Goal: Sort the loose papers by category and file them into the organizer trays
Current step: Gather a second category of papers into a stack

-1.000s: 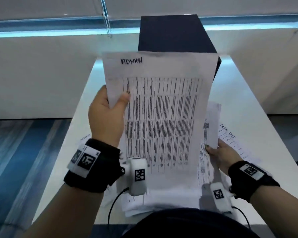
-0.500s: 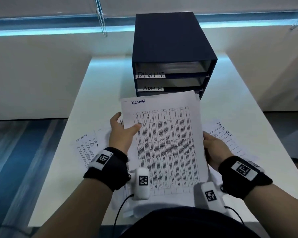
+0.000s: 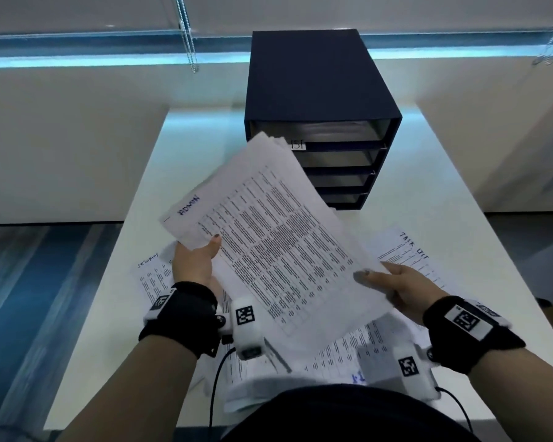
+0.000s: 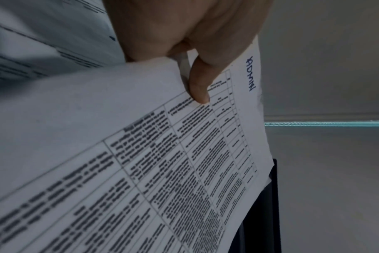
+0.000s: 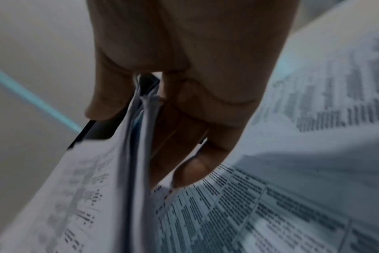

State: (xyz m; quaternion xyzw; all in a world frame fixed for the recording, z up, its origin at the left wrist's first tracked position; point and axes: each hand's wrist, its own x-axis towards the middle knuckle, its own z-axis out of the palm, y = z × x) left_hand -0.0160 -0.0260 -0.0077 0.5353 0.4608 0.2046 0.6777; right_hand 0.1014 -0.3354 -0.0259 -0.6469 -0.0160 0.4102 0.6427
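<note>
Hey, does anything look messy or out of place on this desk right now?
Yes: printed white sheets lie scattered and overlapping on the white table, unfiled. The handheld white paper stack is tilted askew to the dark blue organizer, its edges fanned.

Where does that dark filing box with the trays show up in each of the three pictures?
Head: the filing box stands top centre, behind the held papers.
Left wrist: a dark strip at lower right, behind the papers' edge.
Right wrist: a dark corner left of centre, under the thumb.
Shared landmark: the held papers.

Left grip [image 3: 193, 266] and right grip [image 3: 403, 287] both pinching, raised
</note>
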